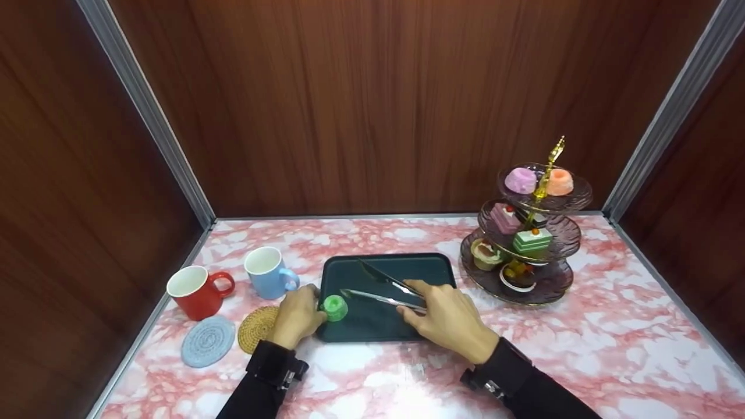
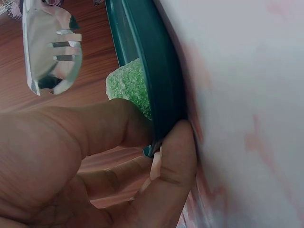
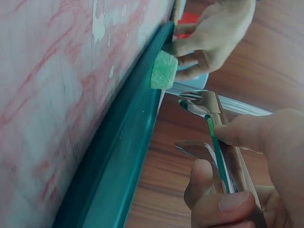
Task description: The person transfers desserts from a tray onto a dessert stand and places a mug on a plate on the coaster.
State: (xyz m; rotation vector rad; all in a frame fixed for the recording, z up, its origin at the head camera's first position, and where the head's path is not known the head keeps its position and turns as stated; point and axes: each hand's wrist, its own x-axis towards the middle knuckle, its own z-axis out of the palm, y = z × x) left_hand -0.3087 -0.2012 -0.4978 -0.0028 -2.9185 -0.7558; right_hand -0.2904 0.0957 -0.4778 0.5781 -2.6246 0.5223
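Observation:
My left hand [image 1: 295,317] pinches the left rim of a dark green tray [image 1: 387,329], thumb over the edge and a finger beneath. Just inside that rim sits a small green ring-shaped cake [image 1: 334,308], close by the thumb; its sugary side shows in the left wrist view. In my right hand [image 1: 453,320] are metal serving tongs [image 1: 379,298], held between thumb and fingers with their arms spread. The tongs' tips point left over the tray, apart from the green cake, and nothing is between them.
Left of the tray stand a blue mug [image 1: 269,278] and a red mug [image 1: 195,297], with a grey-blue coaster [image 1: 208,342] and a tan woven coaster [image 1: 253,331] in front. At right rises a three-tier glass stand [image 1: 561,282] with several cakes. Wooden panels [image 1: 372,116] enclose the marbled table.

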